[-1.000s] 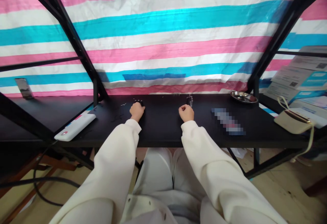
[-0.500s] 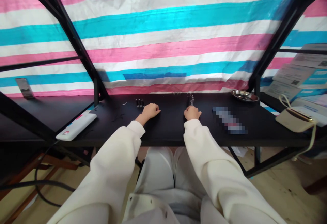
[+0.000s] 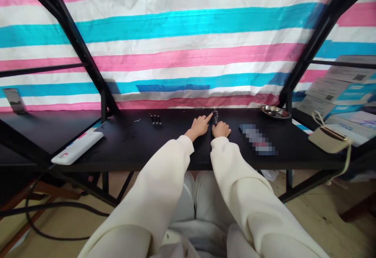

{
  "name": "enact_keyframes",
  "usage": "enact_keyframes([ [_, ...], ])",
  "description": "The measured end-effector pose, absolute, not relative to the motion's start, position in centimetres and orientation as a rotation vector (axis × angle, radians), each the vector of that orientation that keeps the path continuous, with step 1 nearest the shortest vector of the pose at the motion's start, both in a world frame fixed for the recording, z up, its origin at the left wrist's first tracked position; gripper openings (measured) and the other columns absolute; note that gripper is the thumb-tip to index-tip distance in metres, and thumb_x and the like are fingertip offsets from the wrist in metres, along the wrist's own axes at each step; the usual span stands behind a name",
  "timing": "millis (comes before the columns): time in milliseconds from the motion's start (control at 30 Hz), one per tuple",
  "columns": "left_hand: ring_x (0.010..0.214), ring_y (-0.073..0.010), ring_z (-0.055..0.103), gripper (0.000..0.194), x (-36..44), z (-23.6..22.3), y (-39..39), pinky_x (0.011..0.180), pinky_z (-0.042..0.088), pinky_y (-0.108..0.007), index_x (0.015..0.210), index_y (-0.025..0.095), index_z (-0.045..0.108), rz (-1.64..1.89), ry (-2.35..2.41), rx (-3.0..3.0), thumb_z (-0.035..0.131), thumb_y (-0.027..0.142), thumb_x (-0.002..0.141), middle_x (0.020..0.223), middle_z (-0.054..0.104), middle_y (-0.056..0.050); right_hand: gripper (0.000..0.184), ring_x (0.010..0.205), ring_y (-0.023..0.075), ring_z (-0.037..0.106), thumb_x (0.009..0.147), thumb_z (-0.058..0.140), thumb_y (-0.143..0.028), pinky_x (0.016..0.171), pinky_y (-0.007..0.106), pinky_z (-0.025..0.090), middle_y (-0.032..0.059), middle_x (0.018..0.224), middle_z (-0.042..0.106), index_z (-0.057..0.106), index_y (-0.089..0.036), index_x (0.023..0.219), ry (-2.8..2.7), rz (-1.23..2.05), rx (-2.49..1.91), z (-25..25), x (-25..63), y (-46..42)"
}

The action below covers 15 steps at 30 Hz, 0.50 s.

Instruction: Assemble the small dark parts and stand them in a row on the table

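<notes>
Both my hands rest at the back middle of a black table (image 3: pixel 176 152). My left hand (image 3: pixel 199 126) lies on the top with its index finger stretched out toward a small dark piece with a thin wire (image 3: pixel 216 116). Just right of it, my right hand (image 3: pixel 221 129) is curled closed right below that piece; whether it grips it is hidden. Three small black cylinders (image 3: pixel 155 119) stand in a row to the left, apart from both hands.
A white flat device (image 3: pixel 76 152) lies at the table's left front. A metal dish (image 3: pixel 275 111) sits back right, a blurred flat object (image 3: pixel 258 139) beside my right hand. A beige pouch (image 3: pixel 331 138) and stacked boxes (image 3: pixel 337 89) are at right. Black frame posts (image 3: pixel 102 101) flank the table.
My left hand left the black cylinders and slid right across the table until it sits beside my right hand, index finger out. My right hand stayed near the wired piece.
</notes>
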State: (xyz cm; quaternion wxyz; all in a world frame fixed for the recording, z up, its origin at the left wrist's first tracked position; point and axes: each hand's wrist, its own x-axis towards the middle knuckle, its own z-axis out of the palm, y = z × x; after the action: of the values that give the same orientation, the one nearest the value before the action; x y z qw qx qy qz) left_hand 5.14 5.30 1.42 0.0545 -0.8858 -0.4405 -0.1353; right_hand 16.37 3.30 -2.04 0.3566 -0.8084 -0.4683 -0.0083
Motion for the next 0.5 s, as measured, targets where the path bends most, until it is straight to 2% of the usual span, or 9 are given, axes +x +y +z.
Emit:
enact_keyframes([
  [67, 0.106, -0.0244, 0.047, 0.059, 6.4, 1.0, 5.6, 0.086, 0.038, -0.040, 0.141, 0.026, 0.018, -0.399, -1.367, -2.675, 0.038, 0.022, 0.086, 0.118, 0.050, -0.011, 0.022, 0.097, 0.0293, 0.051, 0.072, 0.056, -0.025, 0.079, 0.041, 0.034, 0.0181, 0.101, 0.060, 0.060, -0.012, 0.090, -1.224, -0.013, -2.100, -2.0, 16.3, 3.4],
  [167, 0.105, -0.0245, 0.047, 0.048, 7.6, 0.6, 5.8, 0.086, 0.037, -0.040, 0.135, 0.022, 0.033, -0.410, -1.413, -2.638, 0.037, 0.021, 0.087, 0.117, 0.052, -0.012, 0.023, 0.099, 0.0298, 0.051, 0.074, 0.056, -0.025, 0.080, 0.041, 0.034, 0.0182, 0.103, 0.060, 0.059, -0.012, 0.093, -1.242, 0.005, -2.109, -1.9, 16.4, 3.4],
  [300, 0.097, -0.0215, 0.053, 0.030, 7.8, 0.6, 5.7, 0.085, 0.038, -0.034, 0.109, 0.014, 0.056, -0.520, -1.462, -2.580, 0.036, 0.018, 0.087, 0.102, 0.059, -0.013, 0.024, 0.099, 0.0298, 0.051, 0.075, 0.056, -0.025, 0.080, 0.041, 0.034, 0.0185, 0.103, 0.059, 0.057, -0.011, 0.094, -1.250, 0.005, -2.118, -1.9, 16.3, 3.4],
  [367, 0.093, -0.0203, 0.056, 0.027, 7.2, 0.8, 5.7, 0.082, 0.040, -0.032, 0.101, 0.014, 0.059, -0.565, -1.494, -2.590, 0.036, 0.017, 0.087, 0.097, 0.061, -0.012, 0.024, 0.099, 0.0295, 0.051, 0.075, 0.056, -0.026, 0.080, 0.041, 0.034, 0.0188, 0.103, 0.059, 0.057, -0.011, 0.094, -1.250, -0.008, -2.119, -1.9, 16.3, 3.5],
  [500, 0.092, -0.0184, 0.058, 0.025, 4.5, 0.9, 5.7, 0.081, 0.042, -0.029, 0.103, 0.018, 0.061, -0.822, -1.559, -2.591, 0.042, 0.020, 0.086, 0.099, 0.063, -0.009, 0.026, 0.101, 0.0286, 0.050, 0.076, 0.055, -0.027, 0.081, 0.040, 0.033, 0.0184, 0.105, 0.057, 0.055, -0.011, 0.097, -1.254, 0.001, -2.147, -1.9, 16.3, 3.6],
])
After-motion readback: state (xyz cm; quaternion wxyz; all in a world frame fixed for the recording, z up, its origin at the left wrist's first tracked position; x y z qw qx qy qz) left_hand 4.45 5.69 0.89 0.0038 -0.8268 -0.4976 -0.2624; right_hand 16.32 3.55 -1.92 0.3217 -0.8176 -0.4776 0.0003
